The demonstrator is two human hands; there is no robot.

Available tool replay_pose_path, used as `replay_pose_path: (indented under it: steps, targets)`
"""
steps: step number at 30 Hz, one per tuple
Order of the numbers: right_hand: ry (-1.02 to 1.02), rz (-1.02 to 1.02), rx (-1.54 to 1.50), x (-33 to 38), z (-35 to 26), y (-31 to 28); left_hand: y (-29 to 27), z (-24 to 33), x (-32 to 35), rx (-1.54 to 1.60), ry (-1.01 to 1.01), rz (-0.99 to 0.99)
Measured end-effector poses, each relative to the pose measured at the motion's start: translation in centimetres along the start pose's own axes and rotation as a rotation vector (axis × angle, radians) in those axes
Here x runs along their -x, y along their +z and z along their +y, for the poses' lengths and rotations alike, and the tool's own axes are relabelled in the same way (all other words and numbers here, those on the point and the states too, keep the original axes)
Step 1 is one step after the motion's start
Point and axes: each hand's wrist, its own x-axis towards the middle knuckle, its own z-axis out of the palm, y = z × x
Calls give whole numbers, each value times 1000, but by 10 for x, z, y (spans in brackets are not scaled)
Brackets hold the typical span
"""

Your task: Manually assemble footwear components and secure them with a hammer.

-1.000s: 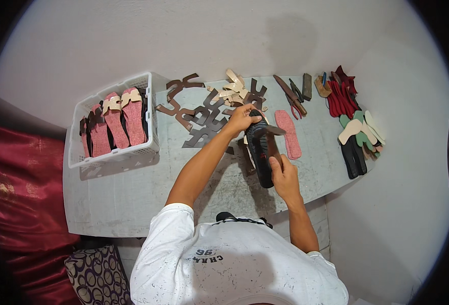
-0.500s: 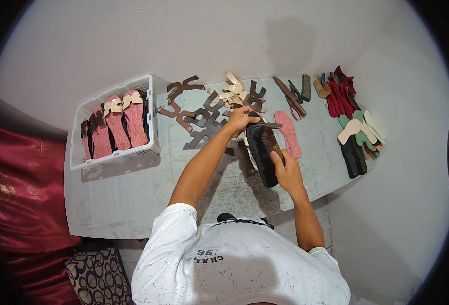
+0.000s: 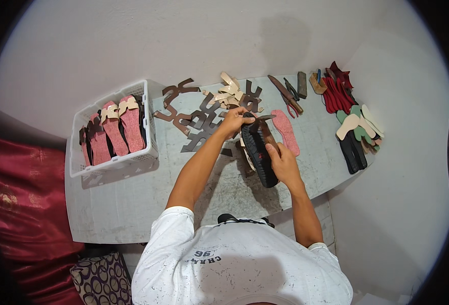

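My left hand [image 3: 234, 123] is closed on the upper end of a black sandal sole [image 3: 261, 157], thumb over its edge. The sole is held tilted, its dark ridged underside in sight. A cream strap [image 3: 248, 156] shows along its left edge, and a dark block beneath is mostly hidden. My right hand [image 3: 285, 163] is wrapped round the brown handle of a hammer [image 3: 267, 133]. The hammer's metal head lies across the sole's upper end, near my left thumb, its narrow end pointing right. Just right of the hammer, a pink insole [image 3: 287, 134] lies on the table.
A white basket [image 3: 151, 127] of pink-topped sandals stands left on the grey table [image 3: 117, 213]. Brown and cream strap pieces [image 3: 201, 119] lie beyond my left hand. Pincers [image 3: 291, 104], a grey block [image 3: 302, 85], red straps [image 3: 334, 95] and green and cream sole pieces [image 3: 354, 124] lie right.
The hammer's head has shifted slightly left and up with both hands and the sole. Both hands keep their hold.
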Motion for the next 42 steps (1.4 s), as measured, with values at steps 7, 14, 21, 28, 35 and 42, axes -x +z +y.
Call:
replay_pose_path:
  steps: [7, 14, 21, 28, 35, 42]
  targets:
    - [-208, 192, -402, 16, -7, 8, 2, -2, 1, 81, 4, 11]
    - [-118, 83, 69, 7, 21, 23, 2, 7, 7, -22, -56, 38]
    - [-1, 47, -276, 19, -13, -9, 0, 0, 7, 10, 20, 40]
    - [-14, 123, 57, 36, 35, 19, 7, 7, 9, -96, -53, 49]
    - [48, 26, -196, 48, 5, -10, -4, -7, 7, -71, -19, 71]
    - [-42, 140, 113, 64, 14, 18, 4, 1, 9, -22, -9, 70]
